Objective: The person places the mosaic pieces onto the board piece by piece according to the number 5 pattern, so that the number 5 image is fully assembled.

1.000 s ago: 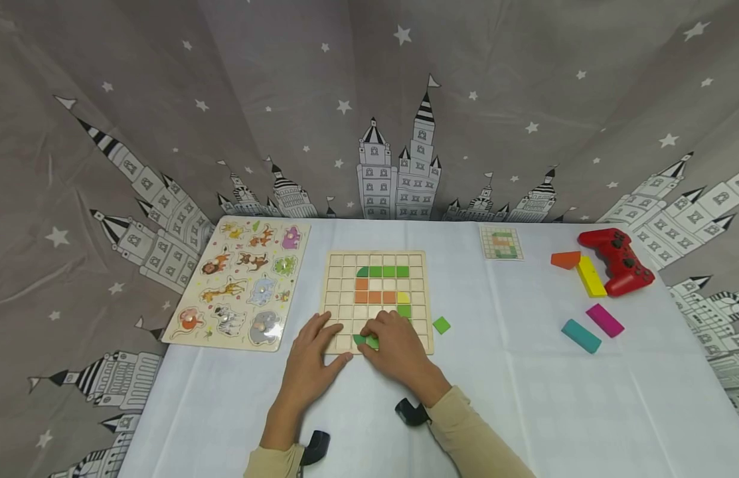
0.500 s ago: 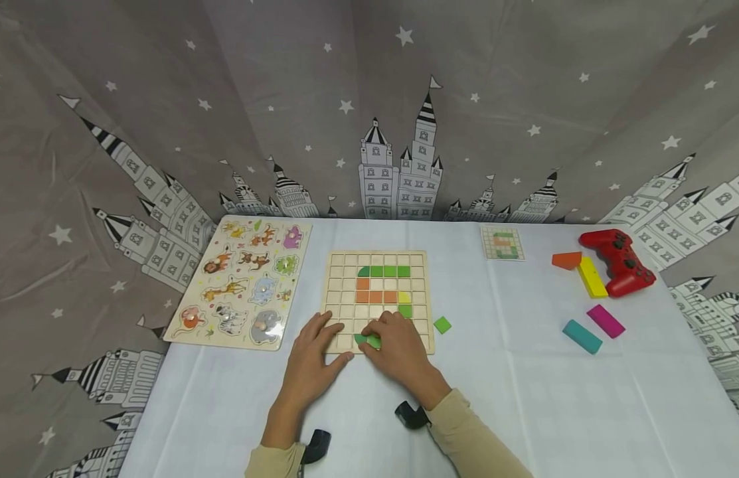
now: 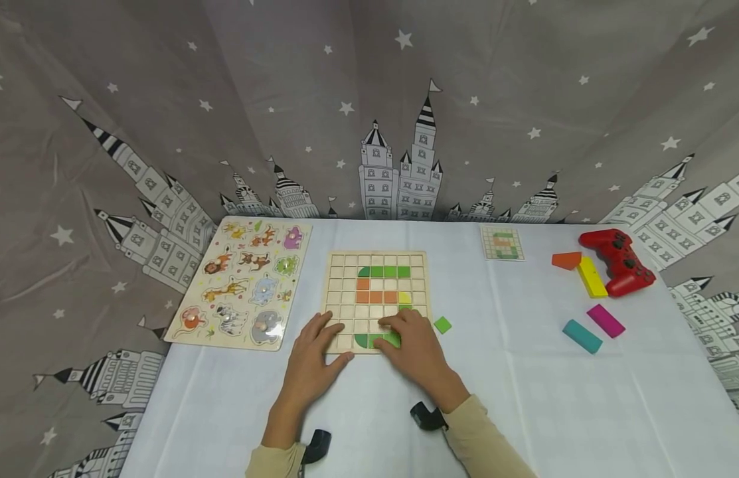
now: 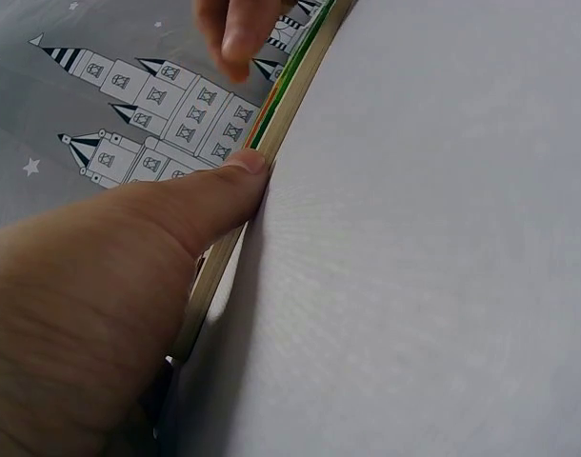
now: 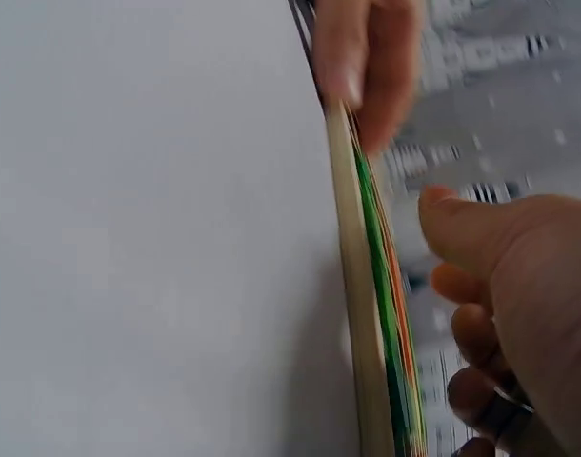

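A wooden grid board lies on the table, bearing green, orange and yellow tiles. My left hand rests on its near left corner, thumb along the front edge and fingers extended along the left side; the left wrist view shows the thumb against the rim. My right hand hovers over the near right part, thumb and index apart, gripping nothing. Under it lies a near row of green tiles, partly hidden, with a dark green rounded tile at its left end.
A loose green tile lies right of the board. To the left is an animal peg puzzle. A pattern card lies behind. At right are a red game controller and several blocks, including a teal block.
My right hand has let go of the near-row green tiles and shifted right, uncovering more of that row. The left hand has stayed in place.
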`<state>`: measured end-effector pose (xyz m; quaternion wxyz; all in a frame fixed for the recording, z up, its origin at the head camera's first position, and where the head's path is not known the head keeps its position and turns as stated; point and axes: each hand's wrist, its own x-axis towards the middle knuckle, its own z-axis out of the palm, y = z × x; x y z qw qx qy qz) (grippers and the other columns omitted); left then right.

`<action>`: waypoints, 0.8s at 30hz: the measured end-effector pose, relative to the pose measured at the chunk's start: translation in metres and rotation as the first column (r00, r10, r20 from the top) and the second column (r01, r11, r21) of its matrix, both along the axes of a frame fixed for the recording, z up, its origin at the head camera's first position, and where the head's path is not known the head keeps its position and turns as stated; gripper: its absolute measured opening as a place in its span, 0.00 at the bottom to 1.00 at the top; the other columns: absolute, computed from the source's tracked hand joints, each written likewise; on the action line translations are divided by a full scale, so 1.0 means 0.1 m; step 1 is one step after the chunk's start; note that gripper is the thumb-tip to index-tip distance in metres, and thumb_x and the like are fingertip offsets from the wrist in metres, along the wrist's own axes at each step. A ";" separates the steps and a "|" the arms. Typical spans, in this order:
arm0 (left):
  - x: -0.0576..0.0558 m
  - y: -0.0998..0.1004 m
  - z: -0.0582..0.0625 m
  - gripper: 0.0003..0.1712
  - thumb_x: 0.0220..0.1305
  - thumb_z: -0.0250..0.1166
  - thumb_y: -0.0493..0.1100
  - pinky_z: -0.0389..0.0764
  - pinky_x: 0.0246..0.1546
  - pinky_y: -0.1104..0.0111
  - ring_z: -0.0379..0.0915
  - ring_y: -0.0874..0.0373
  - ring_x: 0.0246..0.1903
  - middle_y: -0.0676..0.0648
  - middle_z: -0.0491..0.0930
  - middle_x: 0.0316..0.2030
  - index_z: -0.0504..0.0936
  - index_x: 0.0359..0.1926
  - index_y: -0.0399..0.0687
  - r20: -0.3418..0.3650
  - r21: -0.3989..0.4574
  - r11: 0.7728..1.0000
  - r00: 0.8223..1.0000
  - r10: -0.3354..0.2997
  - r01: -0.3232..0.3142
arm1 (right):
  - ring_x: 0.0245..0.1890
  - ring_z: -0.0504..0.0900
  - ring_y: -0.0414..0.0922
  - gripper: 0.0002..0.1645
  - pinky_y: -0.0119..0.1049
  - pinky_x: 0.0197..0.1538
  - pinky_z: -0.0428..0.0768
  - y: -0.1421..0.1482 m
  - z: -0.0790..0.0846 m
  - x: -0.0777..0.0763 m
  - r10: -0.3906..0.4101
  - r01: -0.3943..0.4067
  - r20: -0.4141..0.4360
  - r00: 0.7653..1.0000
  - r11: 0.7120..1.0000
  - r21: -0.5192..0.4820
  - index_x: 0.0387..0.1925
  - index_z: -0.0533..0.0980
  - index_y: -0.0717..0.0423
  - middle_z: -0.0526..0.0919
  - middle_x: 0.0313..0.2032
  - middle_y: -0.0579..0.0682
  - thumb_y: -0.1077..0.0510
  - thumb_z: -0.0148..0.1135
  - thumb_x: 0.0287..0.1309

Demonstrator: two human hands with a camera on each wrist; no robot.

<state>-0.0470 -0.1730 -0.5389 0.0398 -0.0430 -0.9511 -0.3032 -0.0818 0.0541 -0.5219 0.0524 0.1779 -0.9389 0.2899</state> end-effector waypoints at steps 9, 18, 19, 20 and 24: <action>0.00 -0.01 0.04 0.34 0.58 0.76 0.54 0.59 0.76 0.42 0.53 0.43 0.78 0.45 0.65 0.75 0.79 0.64 0.53 0.048 0.017 1.000 0.999 0.003 -0.004 | 0.37 0.72 0.44 0.21 0.39 0.41 0.73 0.85 -0.07 -0.10 -0.186 0.192 0.071 0.980 0.978 -0.086 0.48 0.85 0.52 0.79 0.35 0.47 0.48 0.77 0.55; 0.00 0.00 0.01 0.34 0.58 0.75 0.55 0.58 0.76 0.41 0.52 0.43 0.78 0.45 0.65 0.75 0.79 0.64 0.54 0.062 0.024 1.000 0.998 0.009 -0.010 | 0.37 0.70 0.43 0.21 0.39 0.41 0.72 1.13 -0.18 -0.11 -0.183 0.194 0.103 0.978 0.975 -0.108 0.46 0.85 0.53 0.79 0.35 0.47 0.49 0.79 0.51; 0.00 0.00 0.01 0.34 0.58 0.75 0.55 0.58 0.76 0.41 0.52 0.43 0.78 0.46 0.65 0.75 0.79 0.64 0.54 0.065 0.024 1.000 0.998 0.009 -0.010 | 0.37 0.71 0.43 0.22 0.39 0.42 0.72 1.13 -0.19 -0.11 -0.180 0.192 0.116 0.977 0.976 -0.106 0.47 0.85 0.53 0.80 0.35 0.48 0.49 0.80 0.51; 0.00 0.00 0.01 0.34 0.58 0.75 0.55 0.58 0.76 0.41 0.52 0.43 0.78 0.46 0.65 0.75 0.79 0.64 0.54 0.067 0.025 1.000 0.998 0.009 -0.011 | 0.38 0.71 0.43 0.23 0.39 0.42 0.73 1.13 -0.20 -0.12 -0.178 0.191 0.122 0.976 0.977 -0.100 0.47 0.85 0.53 0.80 0.36 0.47 0.49 0.80 0.50; 0.00 -0.01 0.01 0.34 0.58 0.76 0.55 0.58 0.76 0.42 0.52 0.43 0.78 0.46 0.65 0.75 0.78 0.64 0.54 0.066 0.025 1.000 0.998 0.009 -0.011 | 0.39 0.72 0.43 0.25 0.40 0.43 0.74 1.12 -0.23 -0.12 -0.182 0.193 0.125 0.975 0.978 -0.080 0.48 0.85 0.53 0.81 0.38 0.48 0.48 0.81 0.49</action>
